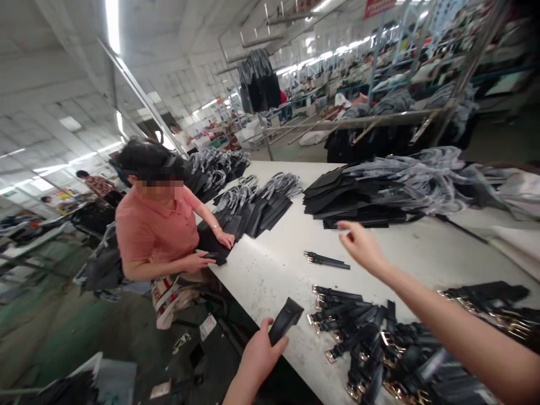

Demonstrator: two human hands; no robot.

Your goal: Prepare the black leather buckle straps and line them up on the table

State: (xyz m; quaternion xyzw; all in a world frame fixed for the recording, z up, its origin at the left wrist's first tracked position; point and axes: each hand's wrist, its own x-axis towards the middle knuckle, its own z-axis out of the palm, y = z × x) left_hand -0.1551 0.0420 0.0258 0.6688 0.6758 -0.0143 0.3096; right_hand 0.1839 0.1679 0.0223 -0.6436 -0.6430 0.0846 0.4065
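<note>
In the head view, my left hand [264,350] is closed around a black leather strap [287,319], held up at the near table edge. The strap's upper end bends over. My right hand [360,244] reaches over the white table [278,264], fingers loosely bent and slightly apart, with nothing visible in them. Left of it lie small black buckle straps [327,260], side by side and apart from the rest. Nearer to me, a heap of black straps with gold buckles [358,332] spreads under and beside my right forearm.
A co-worker in a pink shirt [158,233] handles black pieces at the table's left edge. Black bag panels with wrapped handles [257,208] lie before them. A larger stack of black panels [350,194] is at the back right. More buckle straps [493,301] lie far right.
</note>
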